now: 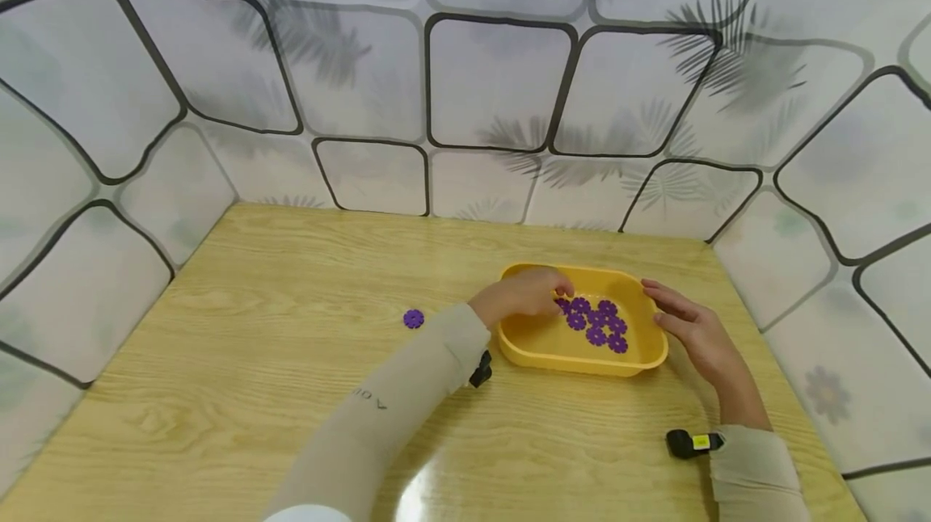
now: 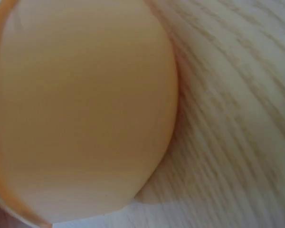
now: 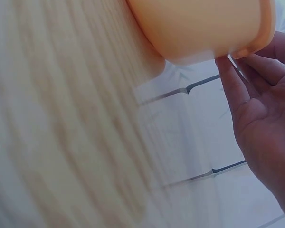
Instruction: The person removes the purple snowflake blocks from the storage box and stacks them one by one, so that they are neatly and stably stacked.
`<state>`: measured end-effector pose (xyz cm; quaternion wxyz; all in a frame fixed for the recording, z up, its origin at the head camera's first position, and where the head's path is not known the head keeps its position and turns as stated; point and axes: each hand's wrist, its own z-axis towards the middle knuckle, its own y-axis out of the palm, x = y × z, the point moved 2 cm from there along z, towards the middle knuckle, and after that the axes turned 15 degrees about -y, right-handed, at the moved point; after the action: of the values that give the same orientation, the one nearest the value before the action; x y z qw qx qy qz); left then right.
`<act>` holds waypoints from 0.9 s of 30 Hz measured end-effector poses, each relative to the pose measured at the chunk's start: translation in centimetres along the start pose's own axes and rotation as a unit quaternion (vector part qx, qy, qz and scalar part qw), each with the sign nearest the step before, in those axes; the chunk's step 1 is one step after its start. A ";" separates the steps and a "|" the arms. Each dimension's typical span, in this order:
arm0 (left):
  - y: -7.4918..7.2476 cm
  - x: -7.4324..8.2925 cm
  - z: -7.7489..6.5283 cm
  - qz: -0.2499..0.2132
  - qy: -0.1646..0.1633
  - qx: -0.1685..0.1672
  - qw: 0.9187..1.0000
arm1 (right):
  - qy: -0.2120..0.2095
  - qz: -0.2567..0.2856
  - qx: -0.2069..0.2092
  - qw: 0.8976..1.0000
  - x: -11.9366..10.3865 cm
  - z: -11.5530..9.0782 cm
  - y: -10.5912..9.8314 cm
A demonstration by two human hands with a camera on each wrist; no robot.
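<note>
White walls patterned with dark rounded outlines and grey leaf shapes [image 1: 502, 86] enclose a pale, wood-grained table [image 1: 240, 328], where a person in beige sleeves [image 1: 407, 376] works with both bare hands. Right of the table's middle sits a yellow, rounded-rectangular tub with a smooth wall [image 1: 575, 364], the purple pieces gathered inside it. The left hand [image 1: 527, 293] reaches across the tub's left rim, fingers bent down at the edge of the pieces; whether it grips one cannot be told. The right hand [image 1: 694, 336], thumb and fingers moderately spread and only lightly bent, touches the tub's right end at the rim. A black wrist device with a yellow label [image 1: 687, 444] shows at the right cuff, another small black device [image 1: 481, 370] at the left. Purple flower-shaped discs [image 1: 596, 335] lie clustered toward the tub's right half, while a single purple flower-shaped disc [image 1: 413, 318] lies on the table, well apart to the left.
</note>
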<state>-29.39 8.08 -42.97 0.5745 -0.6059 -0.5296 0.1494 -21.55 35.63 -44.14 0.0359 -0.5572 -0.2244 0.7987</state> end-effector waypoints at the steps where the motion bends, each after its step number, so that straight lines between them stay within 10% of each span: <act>1: 0.2 0.1 0.0 0.010 0.004 0.001 1.000 | 0.002 -0.001 0.000 1.000 0.0 0.0 0.0; 27: 1.0 0.8 -0.2 0.009 -0.018 -0.001 1.000 | -0.008 0.001 0.000 1.000 -0.1 -0.1 -0.1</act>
<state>-28.47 8.84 -43.49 0.5628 -0.6088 -0.5344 0.1645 -21.48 35.72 -44.01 0.0329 -0.5507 -0.2245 0.8032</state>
